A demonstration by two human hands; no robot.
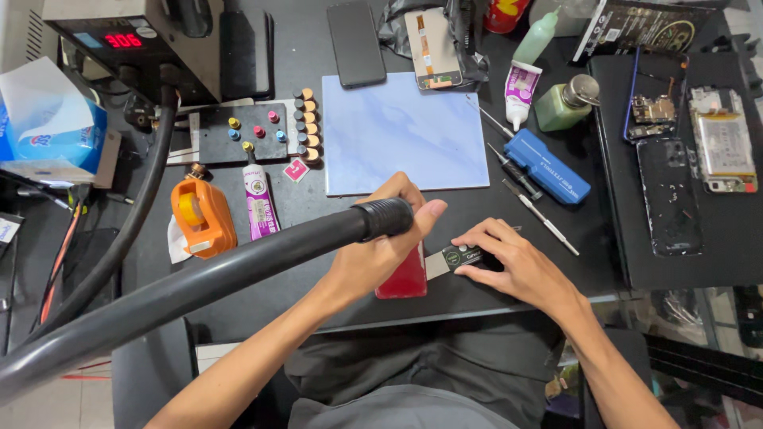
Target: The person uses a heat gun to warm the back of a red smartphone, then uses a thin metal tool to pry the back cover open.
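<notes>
Gripping the hot-air hose nozzle (383, 219) closed-fisted, the left hand (381, 246) aims it at the red phone (404, 278); at 3 o'clock, the right hand (517, 266) pinches a thin pry tool (455, 258).

Black workbench (445, 298), pale blue mat (405, 131), orange tape dispenser (203, 214), blue case (548, 165)

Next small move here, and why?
Probably slide the thin metal blade a bit further under the red phone: the right hand has its tip at the edge, and the left hand aims the black hose nozzle there.
</notes>
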